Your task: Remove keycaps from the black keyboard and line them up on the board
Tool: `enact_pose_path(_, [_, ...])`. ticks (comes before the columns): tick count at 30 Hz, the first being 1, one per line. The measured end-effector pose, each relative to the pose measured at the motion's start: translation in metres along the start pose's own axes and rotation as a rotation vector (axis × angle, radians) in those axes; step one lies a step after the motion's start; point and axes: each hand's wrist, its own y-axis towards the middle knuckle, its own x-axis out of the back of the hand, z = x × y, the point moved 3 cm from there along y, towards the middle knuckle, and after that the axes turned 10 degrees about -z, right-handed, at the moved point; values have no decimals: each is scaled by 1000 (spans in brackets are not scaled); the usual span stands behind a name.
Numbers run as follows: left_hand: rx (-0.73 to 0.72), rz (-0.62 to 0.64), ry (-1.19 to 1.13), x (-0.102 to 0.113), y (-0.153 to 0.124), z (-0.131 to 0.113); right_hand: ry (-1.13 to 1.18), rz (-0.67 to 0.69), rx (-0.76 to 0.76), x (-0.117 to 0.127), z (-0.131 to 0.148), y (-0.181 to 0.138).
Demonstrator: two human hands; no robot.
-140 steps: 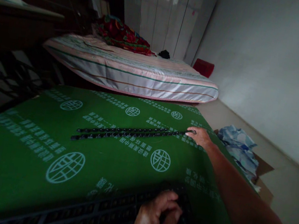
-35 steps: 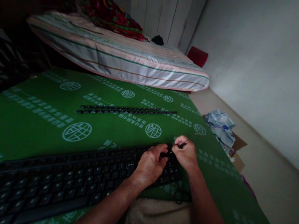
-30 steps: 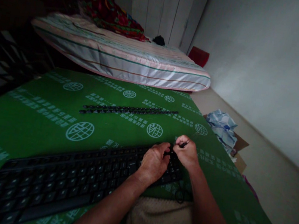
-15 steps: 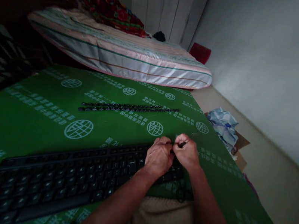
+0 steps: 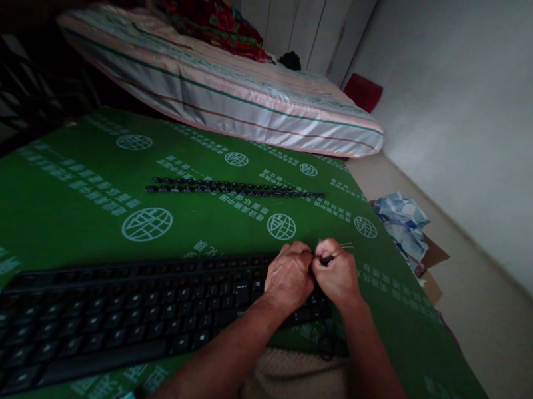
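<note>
A black keyboard (image 5: 129,299) lies at a slant on the green board, its right end under my hands. My left hand (image 5: 290,274) is closed over that right end, with its fingers curled at the far edge and their tips hidden. Right beside it, my right hand (image 5: 336,271) pinches a small black piece (image 5: 326,260) whose kind I cannot make out. The two hands touch or nearly touch at the keyboard's far right corner. A thin black cable (image 5: 327,347) loops near my lap.
The green printed board (image 5: 223,219) carries long black knobbly strips (image 5: 232,189) farther back. Behind it stands a bed with a striped sheet (image 5: 240,108). Crumpled pale blue plastic (image 5: 401,224) and cardboard (image 5: 435,253) lie on the floor at right.
The whole view has shifted slightly, so things appear a little to the right. Both hands keep nearly the same hold at the keyboard's right end.
</note>
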Motion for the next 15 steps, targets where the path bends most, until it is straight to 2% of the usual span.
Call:
enact_pose_path(5, [38, 11, 14, 1, 0, 1, 16, -46, 25, 2, 9, 2])
enact_pose_path(10, [7, 3, -44, 1, -1, 4, 195, -39, -87, 1, 8, 3])
enact_pose_path(15, [-14, -47, -147, 0, -1, 10, 352, -95, -164, 4, 5, 4])
